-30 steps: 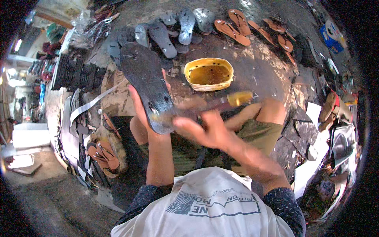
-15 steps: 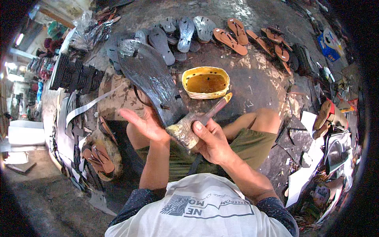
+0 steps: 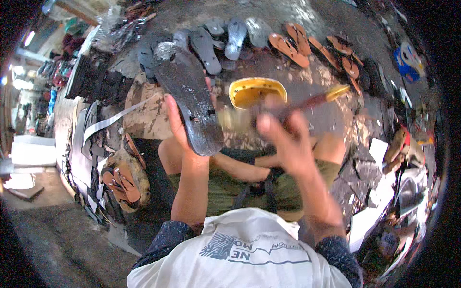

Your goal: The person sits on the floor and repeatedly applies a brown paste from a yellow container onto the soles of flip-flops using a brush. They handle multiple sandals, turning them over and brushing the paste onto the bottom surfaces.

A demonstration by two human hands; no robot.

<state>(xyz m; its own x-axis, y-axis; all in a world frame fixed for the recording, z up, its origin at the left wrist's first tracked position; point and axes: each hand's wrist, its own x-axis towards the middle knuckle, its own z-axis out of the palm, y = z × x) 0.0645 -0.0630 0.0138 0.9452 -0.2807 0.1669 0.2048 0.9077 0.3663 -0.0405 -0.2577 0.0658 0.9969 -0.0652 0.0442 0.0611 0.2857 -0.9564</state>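
Upright in my left hand [image 3: 177, 127] is a large dark sandal sole [image 3: 189, 98], its surface shiny and wet-looking. The thumb lies along one side of the sole and fingertips show past the other. My right hand [image 3: 290, 146], smeared by motion, grips a brush [image 3: 314, 101] with a dark handle and a yellow end. Its pale bristles are blurred and point toward the sole; whether they touch it I cannot tell. Just beyond the brush sits a yellow tub [image 3: 233, 97] with dark specks on its inner wall.
Several grey soles [image 3: 205, 50] lie in an arc at the far side, with brown sandals [image 3: 289, 50] to their right. More brown sandals [image 3: 126, 185] rest on a rounded block at left. Black soles [image 3: 101, 81] are stacked at far left. Scraps [image 3: 357, 177] litter the right side.
My right hand has lifted the brush up and to the right, away from my lap. My left hand has closed round the sole, which now stands more upright.
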